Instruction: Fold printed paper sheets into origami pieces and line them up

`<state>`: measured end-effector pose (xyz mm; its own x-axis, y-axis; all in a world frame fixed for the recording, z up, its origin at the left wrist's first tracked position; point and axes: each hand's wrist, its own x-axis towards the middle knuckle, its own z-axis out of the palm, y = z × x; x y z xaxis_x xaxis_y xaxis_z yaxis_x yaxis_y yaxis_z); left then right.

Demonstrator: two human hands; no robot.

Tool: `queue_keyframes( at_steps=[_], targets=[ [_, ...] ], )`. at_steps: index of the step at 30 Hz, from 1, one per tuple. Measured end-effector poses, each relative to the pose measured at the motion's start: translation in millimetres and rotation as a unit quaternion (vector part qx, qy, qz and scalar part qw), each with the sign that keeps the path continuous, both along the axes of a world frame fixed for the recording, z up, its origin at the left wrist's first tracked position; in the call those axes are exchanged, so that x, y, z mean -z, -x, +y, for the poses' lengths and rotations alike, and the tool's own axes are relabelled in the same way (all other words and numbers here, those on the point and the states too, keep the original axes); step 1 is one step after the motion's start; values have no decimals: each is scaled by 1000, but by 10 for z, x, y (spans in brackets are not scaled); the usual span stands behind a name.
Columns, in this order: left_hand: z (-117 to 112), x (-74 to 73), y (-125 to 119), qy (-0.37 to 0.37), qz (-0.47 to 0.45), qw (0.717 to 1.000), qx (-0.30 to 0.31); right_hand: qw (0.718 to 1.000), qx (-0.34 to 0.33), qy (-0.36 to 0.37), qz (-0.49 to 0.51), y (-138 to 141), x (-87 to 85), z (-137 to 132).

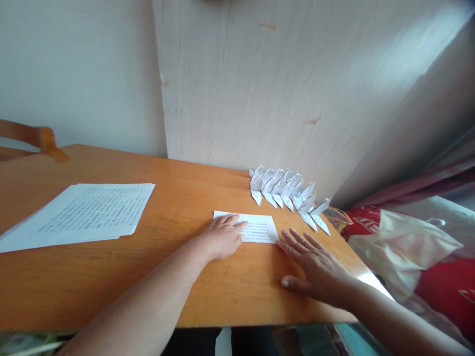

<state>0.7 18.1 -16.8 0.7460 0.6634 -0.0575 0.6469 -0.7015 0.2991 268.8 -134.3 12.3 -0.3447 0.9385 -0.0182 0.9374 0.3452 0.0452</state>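
A small folded sheet of printed white paper lies on the orange wooden table. My left hand rests flat on its left part, fingers stretched out over the paper. My right hand lies flat on the table just right of the sheet, fingers spread and their tips at its lower right corner. Neither hand grips anything. Behind the sheet stands a row of several folded white paper pieces, overlapping one another.
A stack of printed sheets lies at the table's left. A pale wooden board leans upright behind the table. Plastic bags, red and white, sit off the table's right edge. A wooden chair part shows at far left.
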Motion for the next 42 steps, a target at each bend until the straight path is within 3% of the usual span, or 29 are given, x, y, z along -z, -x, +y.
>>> queue_keyframes(
  at_steps=[6, 9, 12, 14, 17, 19, 24, 30, 42],
  targets=[
    [-10, -17, -9, 7, -1, 1000, -6, 998, 19, -46, 29, 5, -74, 13],
    [-27, -37, -17, 14, 3, 1000, -14, 986, 54, -88, 130, 141, -132, 159],
    [-44, -56, -24, 11, 5, 1000, -22, 960, 105, -66, 249, 328, -158, 393],
    [-50, -63, -25, 4, 2, 1000, -22, 933, 151, -7, 326, 453, -151, 565],
    [-55, -66, -23, -10, -2, 1000, -14, 851, 205, 118, 468, 603, -125, 791],
    [-59, -61, -22, -18, -5, 1000, -14, 829, 224, 169, 484, 667, -115, 897],
    [-46, -32, -23, -19, -18, 1000, -15, 833, 233, 243, 440, 739, -131, 1020],
    [90, -85, 49, 6, -38, 999, 6, 846, 240, 278, 387, 773, -178, 1079],
    [220, -231, 265, 63, -16, 998, -26, 866, 174, 351, 311, 754, -273, 1218]
  ],
)
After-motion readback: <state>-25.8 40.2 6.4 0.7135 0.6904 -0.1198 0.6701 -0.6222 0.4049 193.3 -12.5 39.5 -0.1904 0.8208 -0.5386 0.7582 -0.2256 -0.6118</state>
